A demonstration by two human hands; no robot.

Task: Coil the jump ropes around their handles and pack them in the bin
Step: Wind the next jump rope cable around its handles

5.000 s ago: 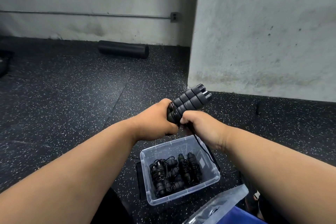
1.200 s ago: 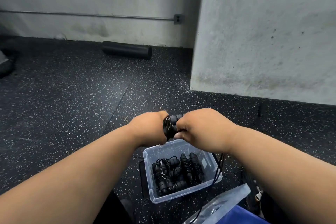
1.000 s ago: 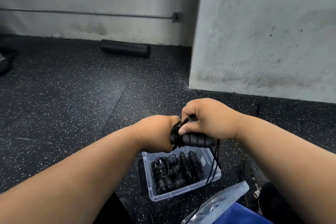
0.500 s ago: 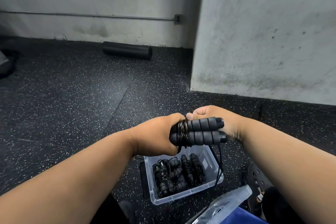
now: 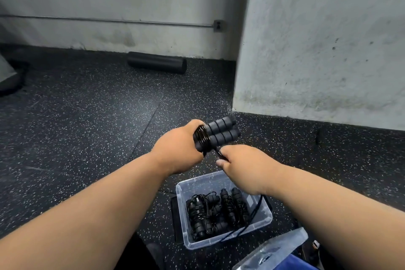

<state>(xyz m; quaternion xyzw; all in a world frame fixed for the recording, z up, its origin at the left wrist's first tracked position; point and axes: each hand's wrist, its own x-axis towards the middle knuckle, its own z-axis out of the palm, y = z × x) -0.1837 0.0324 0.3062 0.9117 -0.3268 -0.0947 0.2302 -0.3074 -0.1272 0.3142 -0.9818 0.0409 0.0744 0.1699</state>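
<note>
My left hand [image 5: 178,150] grips two black ribbed foam handles [image 5: 221,132] held side by side, their free ends pointing up and right. Several turns of thin black rope [image 5: 201,138] are wound around them beside my knuckles. Just below the handles, my right hand [image 5: 243,164] pinches the loose rope, which trails from under my wrist down across the bin. The clear plastic bin [image 5: 266,219] stands on the floor under my hands and holds several coiled black jump ropes [image 5: 215,210].
Black speckled rubber floor all around. A grey concrete pillar [image 5: 324,50] rises at the right, a wall at the back. A black foam roller [image 5: 156,65] lies by the back wall. A clear lid [image 5: 274,250] over something blue sits at the bottom right.
My right hand has come from behind the handles round to below them, drawing the rope along. The handles have tilted from level to pointing up and right, with more turns on them than five seconds ago.
</note>
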